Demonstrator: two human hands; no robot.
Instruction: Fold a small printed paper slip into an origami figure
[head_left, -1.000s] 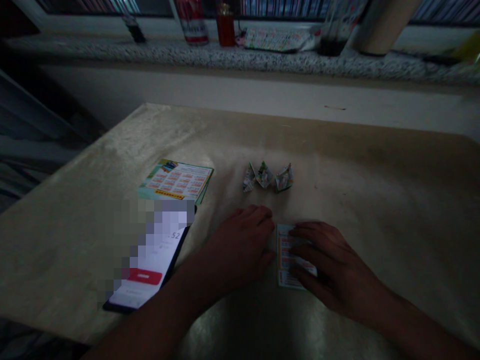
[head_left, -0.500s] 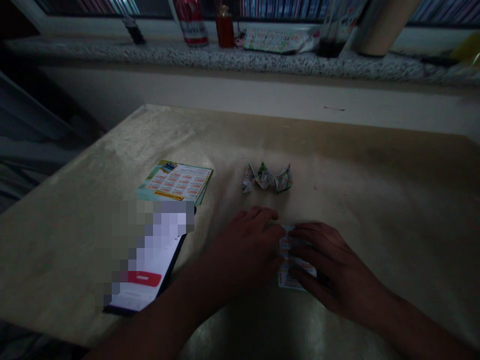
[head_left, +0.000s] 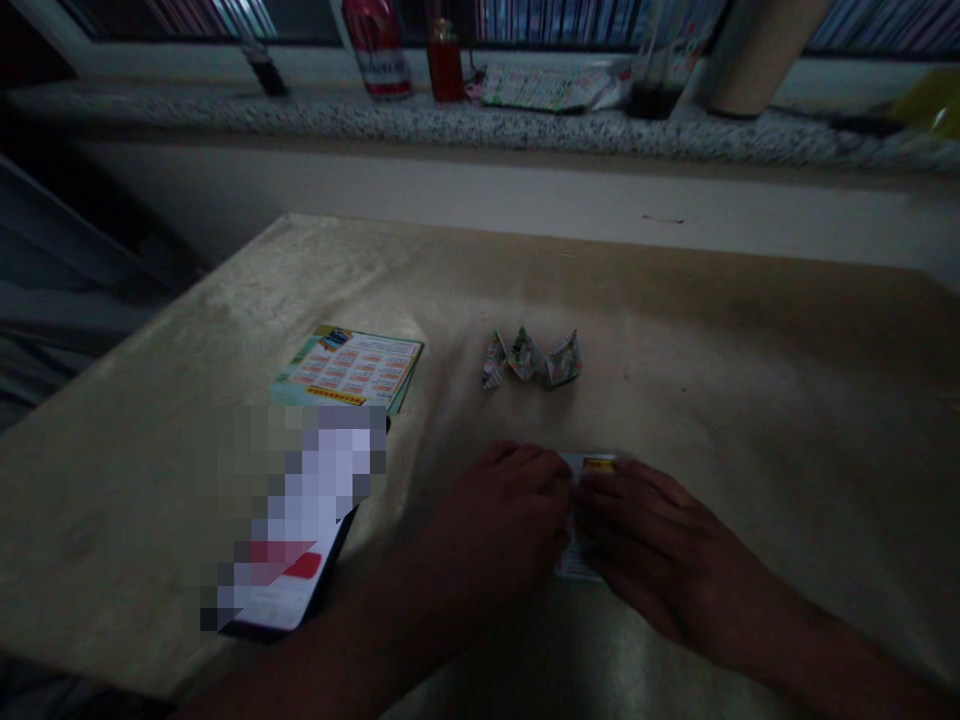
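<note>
A small printed paper [head_left: 581, 467] lies flat on the beige table [head_left: 735, 380] near its front edge. My left hand [head_left: 499, 520] rests on the paper's left side, fingers together and pressing down. My right hand [head_left: 652, 545] covers its right side, fingers laid flat on it. Only a top strip and a bottom corner of the paper show between the hands. Three small folded paper shapes [head_left: 532, 358] stand in a row just beyond the hands.
A phone with a lit screen [head_left: 289, 545] lies at the front left. A stack of printed sheets [head_left: 352, 368] sits behind it. A stone ledge [head_left: 480, 120] at the back carries a red can [head_left: 375, 45], a red bottle [head_left: 444, 55] and more papers.
My left hand has slid right onto the paper and now meets my right hand over it. More of the paper is covered than before.
</note>
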